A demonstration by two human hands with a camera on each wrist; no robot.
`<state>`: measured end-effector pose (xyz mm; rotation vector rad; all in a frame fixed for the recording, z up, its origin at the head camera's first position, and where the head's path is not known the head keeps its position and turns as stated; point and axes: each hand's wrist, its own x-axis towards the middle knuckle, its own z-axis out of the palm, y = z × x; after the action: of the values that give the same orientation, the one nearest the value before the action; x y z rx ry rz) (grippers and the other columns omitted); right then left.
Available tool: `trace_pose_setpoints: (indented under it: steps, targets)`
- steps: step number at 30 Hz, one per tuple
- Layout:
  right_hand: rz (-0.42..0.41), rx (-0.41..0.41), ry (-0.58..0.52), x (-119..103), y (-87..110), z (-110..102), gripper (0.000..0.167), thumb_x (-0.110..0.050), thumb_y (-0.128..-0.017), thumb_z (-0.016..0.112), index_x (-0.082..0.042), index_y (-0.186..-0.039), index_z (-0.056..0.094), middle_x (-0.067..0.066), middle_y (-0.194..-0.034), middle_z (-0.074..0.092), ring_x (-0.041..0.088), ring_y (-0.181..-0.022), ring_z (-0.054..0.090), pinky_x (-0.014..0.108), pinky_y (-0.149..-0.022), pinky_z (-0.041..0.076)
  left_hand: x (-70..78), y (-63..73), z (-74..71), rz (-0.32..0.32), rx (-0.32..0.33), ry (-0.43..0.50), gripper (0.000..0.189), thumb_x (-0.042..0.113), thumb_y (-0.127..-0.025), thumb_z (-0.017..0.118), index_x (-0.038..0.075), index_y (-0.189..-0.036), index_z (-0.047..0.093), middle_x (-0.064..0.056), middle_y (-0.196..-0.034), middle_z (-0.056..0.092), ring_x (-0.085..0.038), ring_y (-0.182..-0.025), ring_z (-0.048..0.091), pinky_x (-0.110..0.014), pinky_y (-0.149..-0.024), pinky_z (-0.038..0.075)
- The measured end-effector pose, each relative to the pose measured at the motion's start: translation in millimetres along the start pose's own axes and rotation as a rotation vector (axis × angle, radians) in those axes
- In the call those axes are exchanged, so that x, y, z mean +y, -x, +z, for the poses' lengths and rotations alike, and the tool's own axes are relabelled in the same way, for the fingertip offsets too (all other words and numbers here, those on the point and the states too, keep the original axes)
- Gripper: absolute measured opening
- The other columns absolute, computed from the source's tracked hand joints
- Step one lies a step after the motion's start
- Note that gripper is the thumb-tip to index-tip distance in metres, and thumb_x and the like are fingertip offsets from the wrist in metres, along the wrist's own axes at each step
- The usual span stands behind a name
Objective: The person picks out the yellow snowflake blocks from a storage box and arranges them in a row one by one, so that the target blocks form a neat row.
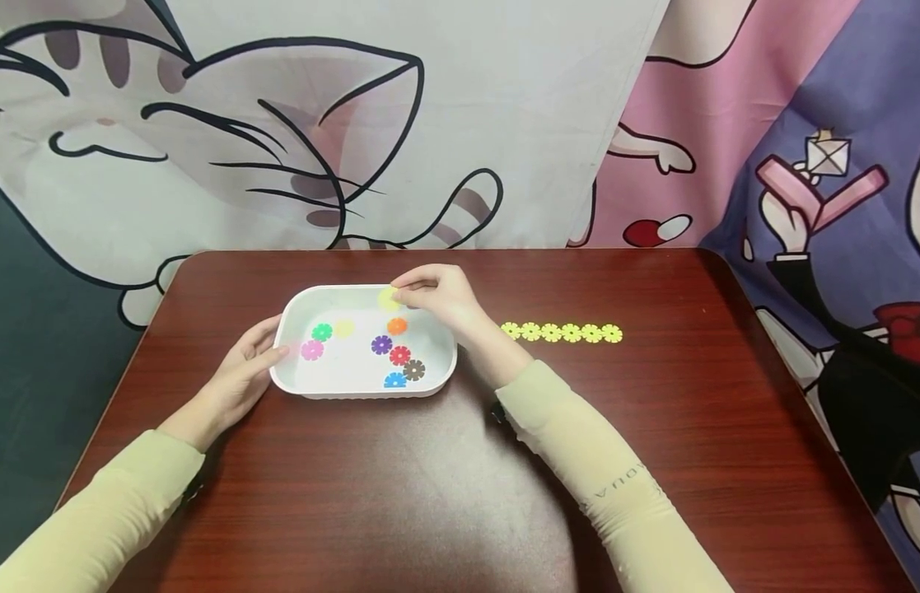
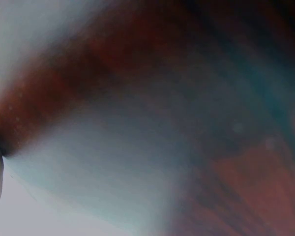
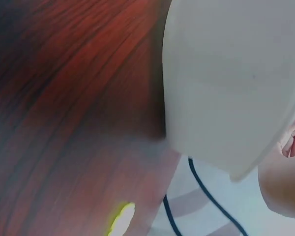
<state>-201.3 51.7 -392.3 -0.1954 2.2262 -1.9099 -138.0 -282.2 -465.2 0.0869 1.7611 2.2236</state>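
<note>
At the left end of a white tray [image 1: 363, 391], my left hand [image 1: 240, 375] grips the rim, its thumb over the edge and its fingers outside. My right hand [image 1: 441, 296] reaches over the tray's far right side and pinches a yellow snowflake disc [image 1: 388, 300] by the far wall. Loose notched discs lie inside: green [image 1: 322, 332], pink [image 1: 312, 350], pale yellow [image 1: 344, 329], orange [image 1: 396, 326], purple [image 1: 381, 345], red [image 1: 400, 355], brown [image 1: 413, 370] and blue [image 1: 395, 380]. The left wrist view is mostly blurred.
To the right of the tray, a straight row of several yellow discs [image 1: 572, 333] lies on the dark red wooden table [image 1: 400, 478]. Behind the table's far edge hangs a cloth printed with a cartoon cat [image 1: 467, 123].
</note>
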Motion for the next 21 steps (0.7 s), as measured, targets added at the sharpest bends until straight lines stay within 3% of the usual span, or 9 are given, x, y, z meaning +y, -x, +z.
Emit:
trace_pose_setpoints:
  steps: [5,13,21]
  targets:
    - [0.005,0.048,-0.087,5.2,5.7,-12.7,0.018,-0.003,-0.092,0.081,0.004,-0.109,0.079,0.015,-0.100,0.079,0.009,-0.081,0.071,0.031,-0.086,0.064,0.4,0.2,-0.7,0.001,0.001,0.007,0.043,0.000,-0.107,0.055,0.024,-0.141,0.050,0.018,-0.138,0.059,0.005,-0.125,0.058,-0.013,-0.098,0.054]
    - [0.042,0.112,-0.125,11.7,17.0,-35.7,0.020,-0.004,-0.093,0.079,0.005,-0.111,0.078,0.008,-0.096,0.079,0.007,-0.082,0.072,0.026,-0.083,0.063,1.0,0.3,-0.2,-0.004,-0.002,0.008,0.043,0.000,-0.107,0.056,0.024,-0.142,0.049,0.018,-0.139,0.058,0.006,-0.125,0.057,-0.013,-0.098,0.054]
    - [0.084,0.149,-0.145,18.4,28.1,-59.1,0.025,-0.004,-0.093,0.078,0.008,-0.115,0.075,-0.005,-0.088,0.077,0.005,-0.081,0.073,0.054,-0.104,0.058,0.5,-0.3,-0.4,-0.001,-0.007,0.014,0.043,0.000,-0.107,0.055,0.023,-0.142,0.049,0.017,-0.138,0.059,0.005,-0.125,0.058,-0.013,-0.097,0.054]
